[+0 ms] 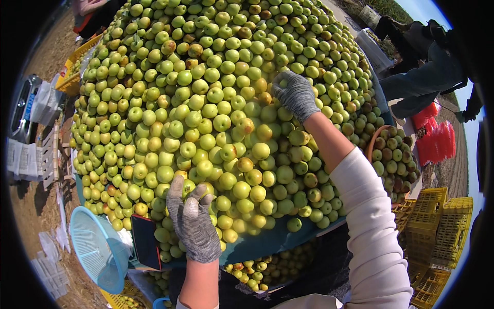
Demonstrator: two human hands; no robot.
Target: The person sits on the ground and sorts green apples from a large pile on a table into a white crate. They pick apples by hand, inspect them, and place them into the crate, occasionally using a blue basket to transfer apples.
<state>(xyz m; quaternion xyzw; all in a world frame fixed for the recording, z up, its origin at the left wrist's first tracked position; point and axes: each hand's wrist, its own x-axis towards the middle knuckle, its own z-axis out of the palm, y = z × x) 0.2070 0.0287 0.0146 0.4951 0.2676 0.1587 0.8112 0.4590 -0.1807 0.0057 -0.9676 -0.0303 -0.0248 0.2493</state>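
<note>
A great heap of small round green fruit (211, 110), some with brown or reddish patches, spreads before me; I cannot make out the exact kind. My left hand (194, 226), in a grey knit glove, rests at the near side of the heap. Its fingers are bent but apart, touching the fruit around them, with no fruit clearly gripped. Farther off and to the right, my right hand (294, 93), gloved alike, reaches over the heap with fingers curled inward. A bit of green shows between those fingers; most of what they hold is hidden.
A dark phone (146, 241) leans at the near left edge beside a blue plastic basket (98, 247). Yellow crates (428, 226) stack at the right, near red bags (436, 141). Another person (427, 72) stands at the far right. More fruit lies below the table's near edge.
</note>
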